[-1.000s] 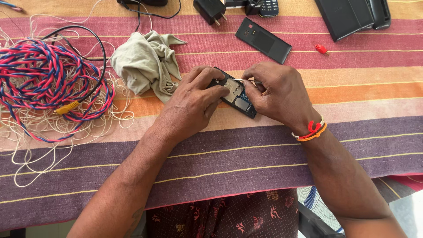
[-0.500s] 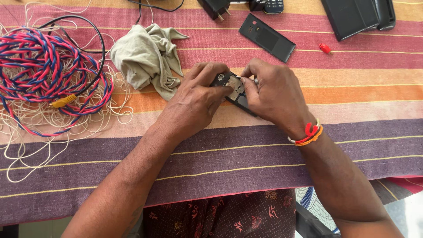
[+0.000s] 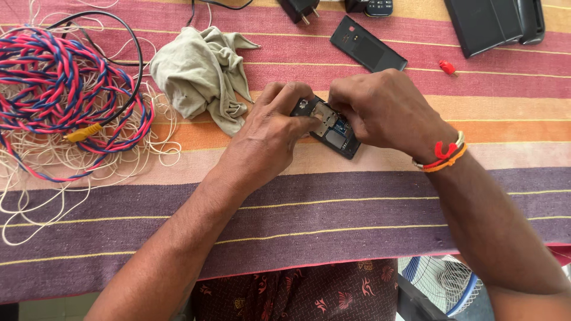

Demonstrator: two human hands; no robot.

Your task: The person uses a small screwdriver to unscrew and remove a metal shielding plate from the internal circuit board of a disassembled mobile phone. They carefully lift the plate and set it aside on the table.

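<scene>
Here the opened phone (image 3: 331, 126) lies between both hands at the middle of the striped cloth surface (image 3: 357, 202), long axis slanting from upper left to lower right; the left hand (image 3: 270, 134) and right hand (image 3: 380, 110) pinch it, fingers closed on its edges; a crumpled grey rag (image 3: 199, 74) and tangled red-blue wires (image 3: 59, 89) lie left.

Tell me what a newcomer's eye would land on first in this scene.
First, the left hand and right hand meeting at the centre of the striped cloth, both gripping a small opened phone with its insides exposed. Next, the big tangle of red and blue wire over pale string at the far left. Between them lies a crumpled beige rag, and a black back cover sits just beyond the hands.
</scene>
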